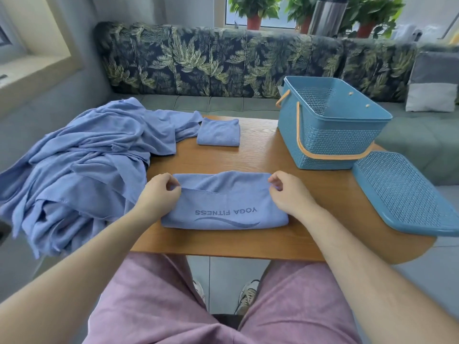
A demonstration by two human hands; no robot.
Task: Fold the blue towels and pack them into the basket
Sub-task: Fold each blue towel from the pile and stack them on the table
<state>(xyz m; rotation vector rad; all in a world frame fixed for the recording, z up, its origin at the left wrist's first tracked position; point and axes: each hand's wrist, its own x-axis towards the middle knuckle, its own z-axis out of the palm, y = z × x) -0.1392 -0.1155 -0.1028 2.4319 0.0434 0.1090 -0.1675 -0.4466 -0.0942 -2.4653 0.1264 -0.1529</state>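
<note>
The left hand (pixel 159 192) and right hand (pixel 288 192) each pinch an upper corner of a half-folded towel (pixel 223 207) lying flat on the table (pixel 260 160). A heap of unfolded towels (pixel 87 165) sprawls to the left. Farther back, one folded towel (pixel 218 132) lies well apart from the basket (pixel 330 125), which looks empty, its lid (pixel 407 192) off beside it. Most of the job seems left.

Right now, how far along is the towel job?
Done: one folded towel lies on the table. In hand: left hand and right hand pinch the folded-over edge of the YOGA FITNESS towel, mid-fold. Left: the heap of unfolded towels, and all packing; no towel shows in the basket, its lid lying beside it.
</note>
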